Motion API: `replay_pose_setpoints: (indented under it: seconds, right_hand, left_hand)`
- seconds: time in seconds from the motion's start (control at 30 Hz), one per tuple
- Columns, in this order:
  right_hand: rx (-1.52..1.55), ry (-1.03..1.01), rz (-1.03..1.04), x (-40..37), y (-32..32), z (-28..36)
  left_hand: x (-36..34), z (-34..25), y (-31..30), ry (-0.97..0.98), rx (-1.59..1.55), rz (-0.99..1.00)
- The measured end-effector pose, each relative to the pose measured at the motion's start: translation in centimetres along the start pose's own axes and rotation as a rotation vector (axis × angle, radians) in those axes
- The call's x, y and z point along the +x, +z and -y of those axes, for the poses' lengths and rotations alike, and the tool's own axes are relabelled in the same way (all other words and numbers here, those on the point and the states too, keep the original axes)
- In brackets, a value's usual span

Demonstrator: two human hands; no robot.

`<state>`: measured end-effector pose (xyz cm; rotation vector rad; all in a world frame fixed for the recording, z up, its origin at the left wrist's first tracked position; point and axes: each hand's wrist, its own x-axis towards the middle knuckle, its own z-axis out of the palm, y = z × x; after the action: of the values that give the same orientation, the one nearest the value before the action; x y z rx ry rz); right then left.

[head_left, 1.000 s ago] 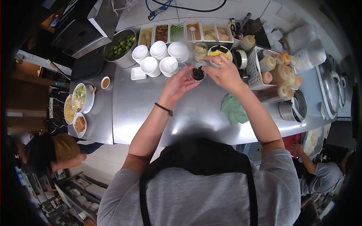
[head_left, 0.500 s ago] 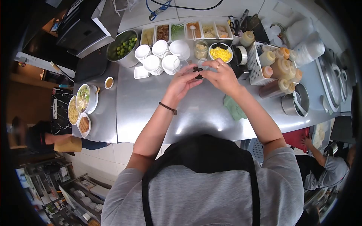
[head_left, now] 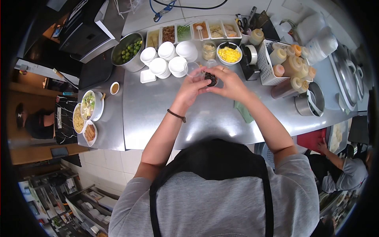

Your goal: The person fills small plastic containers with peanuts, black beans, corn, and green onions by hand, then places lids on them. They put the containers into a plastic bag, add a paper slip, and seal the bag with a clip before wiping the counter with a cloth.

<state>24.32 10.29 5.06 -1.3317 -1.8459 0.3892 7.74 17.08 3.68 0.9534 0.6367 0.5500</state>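
Note:
My left hand (head_left: 191, 90) and my right hand (head_left: 229, 83) meet over the far middle of the steel counter, fingers curled round a small clear plastic cup with dark, crumbly contents (head_left: 211, 79). The cup is tipped so that its dark contents face up toward me. A round clear plastic piece (head_left: 193, 69), like a lid, shows just beyond my left fingers. Past my fingertips is another small clear cup (head_left: 211, 63). Close by on the far side stand a jar of pale paste (head_left: 209, 51) and a white bowl of yellow pieces with dark strips (head_left: 229, 55).
Stacks of white dishes (head_left: 159, 67), a pot of green limes (head_left: 130, 51) and topping trays (head_left: 184, 33) line the back. A basket of sauce bottles (head_left: 276, 77) stands right, near a green cloth (head_left: 244, 111). Filled bowls (head_left: 90, 132) sit left. A co-worker (head_left: 344, 173) is at far right.
Both hands have come slightly nearer to me, and the cup has turned so more of its dark contents show. The person at far left has moved away from the counter.

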Motion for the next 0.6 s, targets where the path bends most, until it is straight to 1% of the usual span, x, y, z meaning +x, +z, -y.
replay_pose_setpoints:
  seconds: [0.17, 0.23, 0.27, 0.33, 0.37, 0.43, 0.57, 0.6]
  right_hand:
    - [0.012, 0.082, 0.0, -0.3, 0.2, 0.3]
    - [0.068, 0.112, -0.017, -0.3, 0.0, 0.8]
    - [0.067, 0.111, -0.019, -0.3, 0.0, 0.7]
    - [0.09, 0.124, -0.012, -0.4, 0.1, 0.4]
    - [0.09, 0.122, -0.011, -0.3, 0.0, 0.6]
    - [0.064, 0.101, 0.029, 0.0, -0.2, 1.0]
    - [0.027, 0.118, 0.045, 0.2, -0.2, 0.9]
    - [0.0, 0.098, 0.065, 0.2, -0.3, 0.8]
  left_hand:
    - [-1.2, -0.8, -0.5, -0.006, -0.017, 0.066]
    - [-1.4, -0.8, -1.6, 0.031, -0.131, 0.188]
    - [-1.3, -0.6, -2.1, 0.032, -0.13, 0.189]
    - [-0.8, -0.1, -3.2, -0.014, -0.284, 0.107]
    - [-0.5, -0.1, -3.5, -0.012, -0.284, 0.105]
    - [0.1, 0.0, -4.0, -0.202, -0.443, 0.27]
    - [0.0, -1.6, -2.5, -0.248, -0.329, 0.252]
    - [0.1, -1.6, -2.4, -0.207, -0.192, 0.215]
